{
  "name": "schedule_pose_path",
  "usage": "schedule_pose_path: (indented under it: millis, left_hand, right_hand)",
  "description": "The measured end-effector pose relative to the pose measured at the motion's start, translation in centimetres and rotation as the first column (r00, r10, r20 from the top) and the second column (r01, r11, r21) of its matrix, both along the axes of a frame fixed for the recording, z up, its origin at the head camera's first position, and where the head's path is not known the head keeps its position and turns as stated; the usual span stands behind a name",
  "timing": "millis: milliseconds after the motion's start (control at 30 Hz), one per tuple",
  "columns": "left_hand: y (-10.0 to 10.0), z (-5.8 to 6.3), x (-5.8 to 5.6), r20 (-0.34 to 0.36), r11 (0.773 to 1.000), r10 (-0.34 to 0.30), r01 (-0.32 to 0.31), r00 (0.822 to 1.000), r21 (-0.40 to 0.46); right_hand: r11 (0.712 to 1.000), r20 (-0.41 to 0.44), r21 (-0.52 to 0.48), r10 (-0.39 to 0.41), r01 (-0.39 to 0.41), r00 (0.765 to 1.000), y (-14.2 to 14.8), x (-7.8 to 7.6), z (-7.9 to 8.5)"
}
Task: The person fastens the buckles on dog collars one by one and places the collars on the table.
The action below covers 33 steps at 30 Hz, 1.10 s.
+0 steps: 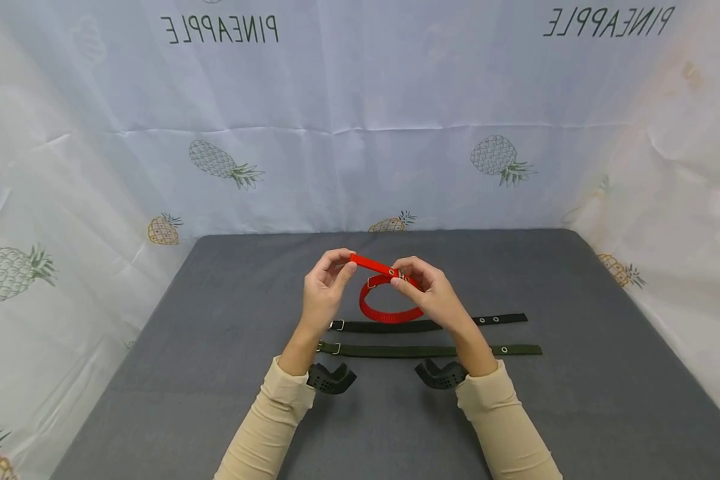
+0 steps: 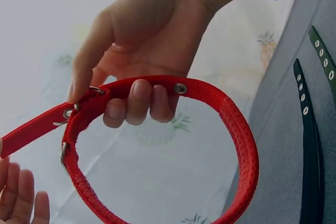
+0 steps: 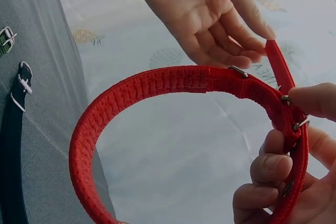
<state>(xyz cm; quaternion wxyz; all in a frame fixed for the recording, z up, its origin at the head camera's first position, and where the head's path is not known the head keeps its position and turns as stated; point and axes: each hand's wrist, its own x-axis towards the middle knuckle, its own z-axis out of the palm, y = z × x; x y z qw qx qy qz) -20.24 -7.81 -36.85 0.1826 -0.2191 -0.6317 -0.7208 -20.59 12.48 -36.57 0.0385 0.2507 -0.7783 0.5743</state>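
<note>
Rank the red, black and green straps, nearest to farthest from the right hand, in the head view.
1. Red strap, in the right hand.
2. Black strap, lying on the table.
3. Green strap, lower in view than the black strap.

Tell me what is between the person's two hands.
The red collar: the head view shows its strap end running from the left hand to the right hand.

A makeshift curtained booth, the wider room hidden: pineapple-print fabric drapes (image 1: 360, 180) enclose three sides of a grey surface (image 1: 240, 300).
</note>
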Motion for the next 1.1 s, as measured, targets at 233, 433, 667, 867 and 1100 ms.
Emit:
schedule_pose_path:
  millis: [233, 433, 667, 867, 1100]
  left_hand:
    - [0.0, -0.1, 0.0, 0.039, 0.999, -0.048, 0.048, 0.998, -0.01]
    - [0.3, -0.3, 0.2, 0.179, 0.985, -0.112, 0.133, 0.977, -0.11]
    - [1.0, -0.4, 0.4, 0.381, 0.961, -0.189, 0.25, 0.905, -0.117]
    - [1.3, -0.5, 0.5, 0.456, 0.956, -0.244, 0.292, 0.856, -0.037]
    - [1.7, -0.8, 0.5, 0.479, 0.952, -0.274, 0.307, 0.834, 0.01]
  right_hand:
    - [1.0, 0.012, -0.027, 0.014, -0.014, 1.0, -0.2, 0.2, 0.3]
    - [0.999, 0.014, -0.044, 0.021, -0.021, 1.0, -0.3, 0.3, 0.5]
    - [0.997, 0.012, -0.048, 0.059, -0.058, 0.998, -0.5, 0.4, 0.5]
    - [0.996, 0.023, -0.05, 0.074, -0.072, 0.997, -0.5, 0.3, 0.5]
    - [0.992, 0.055, -0.111, 0.071, -0.064, 0.996, -0.5, 0.4, 0.6]
